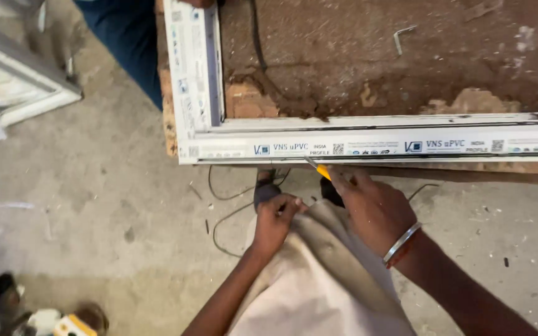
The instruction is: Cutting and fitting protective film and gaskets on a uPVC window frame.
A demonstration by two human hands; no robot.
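A white plastic window frame (368, 144) lies on a worn brown workbench (375, 56), its corner at the left. My right hand (372, 208) grips a tool with a yellow handle (322, 171); its metal tip touches the frame's near edge. A metal bangle sits on that wrist. My left hand (274, 219) is closed against the beige cloth (319, 274) of my clothing, just below the frame. Whether it holds anything small is hidden.
Another person in dark blue trousers (129, 43) stands at the bench's far left corner. A second white frame (14, 81) leans at the upper left. Thin black cords (225, 214) lie on the concrete floor. A small metal hex key (401, 36) rests on the bench. Tools lie at lower left (63, 323).
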